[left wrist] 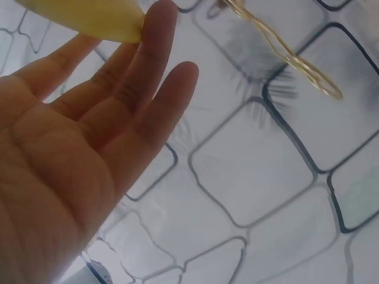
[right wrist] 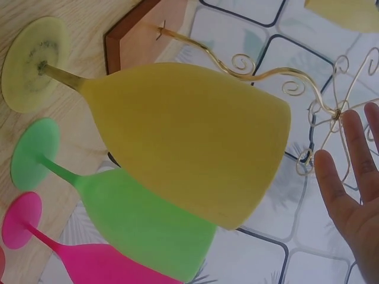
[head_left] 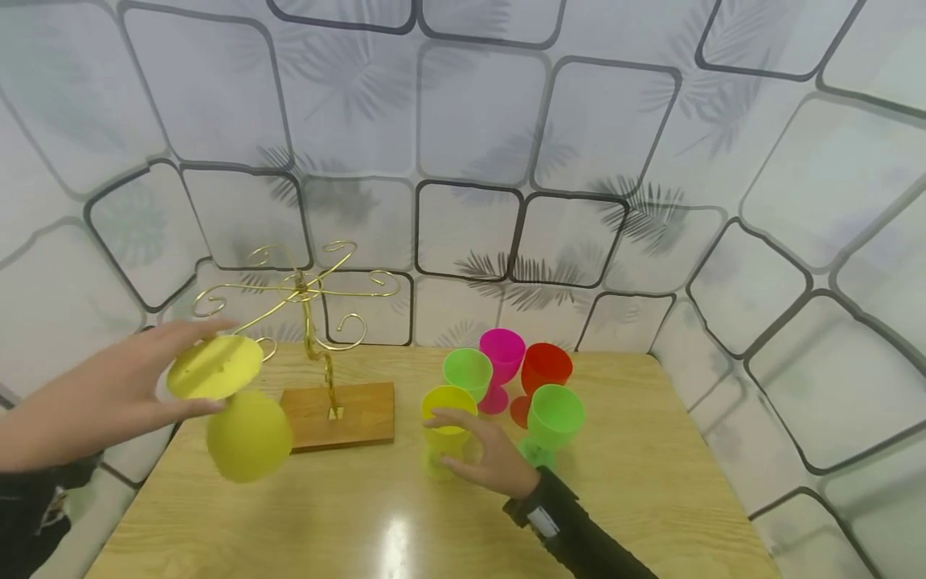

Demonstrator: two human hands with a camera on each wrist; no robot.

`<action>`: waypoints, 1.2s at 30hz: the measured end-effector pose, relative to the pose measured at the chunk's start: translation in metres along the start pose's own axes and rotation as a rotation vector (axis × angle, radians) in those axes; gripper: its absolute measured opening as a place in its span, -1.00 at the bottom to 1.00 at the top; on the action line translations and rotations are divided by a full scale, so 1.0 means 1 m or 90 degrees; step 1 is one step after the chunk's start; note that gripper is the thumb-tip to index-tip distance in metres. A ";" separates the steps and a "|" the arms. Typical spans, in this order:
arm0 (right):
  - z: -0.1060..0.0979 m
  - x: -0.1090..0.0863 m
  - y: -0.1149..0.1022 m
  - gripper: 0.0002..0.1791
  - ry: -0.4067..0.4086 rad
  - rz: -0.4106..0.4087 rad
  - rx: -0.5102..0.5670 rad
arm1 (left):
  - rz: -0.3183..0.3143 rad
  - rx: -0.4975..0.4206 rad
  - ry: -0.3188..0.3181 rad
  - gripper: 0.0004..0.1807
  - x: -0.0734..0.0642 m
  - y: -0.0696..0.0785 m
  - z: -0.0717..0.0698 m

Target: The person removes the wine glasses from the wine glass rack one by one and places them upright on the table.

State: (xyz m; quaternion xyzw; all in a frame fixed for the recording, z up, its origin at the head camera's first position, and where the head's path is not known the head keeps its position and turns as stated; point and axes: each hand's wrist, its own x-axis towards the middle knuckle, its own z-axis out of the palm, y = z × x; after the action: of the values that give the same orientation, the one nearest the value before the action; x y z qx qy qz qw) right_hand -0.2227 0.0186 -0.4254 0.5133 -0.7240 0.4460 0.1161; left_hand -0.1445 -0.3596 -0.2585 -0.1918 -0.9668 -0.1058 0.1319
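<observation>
At the left of the head view my left hand (head_left: 108, 390) holds a yellow goblet (head_left: 249, 438) upside down by its round foot, thumb below and fingers above. The left wrist view shows only part of that goblet's yellow surface (left wrist: 83, 18) against the fingertips. My right hand (head_left: 499, 462) hovers beside a second yellow goblet (head_left: 441, 438), which stands upright on the table. In the right wrist view the fingers are spread, apart from this standing goblet (right wrist: 189, 136). Left of it rises a gold wire rack (head_left: 329, 374) with curled arms.
The rack's wooden base (head_left: 372, 414) rests on the light wood table (head_left: 304, 523). Behind and right of the standing yellow goblet are two green goblets (head_left: 466, 371) (head_left: 555, 414), a pink goblet (head_left: 501, 354) and a red goblet (head_left: 546, 366). A patterned curtain (head_left: 470, 112) surrounds the table.
</observation>
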 end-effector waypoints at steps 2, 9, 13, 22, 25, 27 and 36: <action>0.002 -0.005 0.008 -0.42 0.001 0.006 0.003 | 0.032 -0.001 0.001 -0.07 0.000 0.017 0.006; -0.004 -0.021 0.016 -0.46 0.039 0.038 0.004 | 0.173 -0.036 -0.021 -0.12 0.008 0.074 0.047; -0.014 -0.028 0.015 -0.48 0.061 0.050 -0.010 | 0.227 -0.058 -0.056 -0.12 0.019 0.094 0.073; -0.053 -0.032 0.003 -0.46 0.144 0.041 -0.035 | 0.282 -0.170 -0.063 -0.22 0.033 0.106 0.094; -0.070 -0.031 0.000 -0.51 0.196 -0.019 0.030 | 0.320 -0.216 -0.011 -0.24 0.035 0.103 0.103; -0.081 -0.029 -0.001 -0.51 0.240 -0.051 0.103 | 0.336 -0.241 0.038 -0.27 0.035 0.101 0.114; -0.081 -0.014 -0.017 -0.38 0.312 -0.022 0.437 | 0.316 -0.481 0.271 -0.32 0.044 0.115 0.186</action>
State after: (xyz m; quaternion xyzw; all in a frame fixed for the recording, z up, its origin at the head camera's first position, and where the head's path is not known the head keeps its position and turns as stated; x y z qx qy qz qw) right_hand -0.2251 0.0884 -0.3789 0.4129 -0.4756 0.7682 0.1146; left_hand -0.1773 -0.1930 -0.4031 -0.4251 -0.7376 -0.4508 0.2684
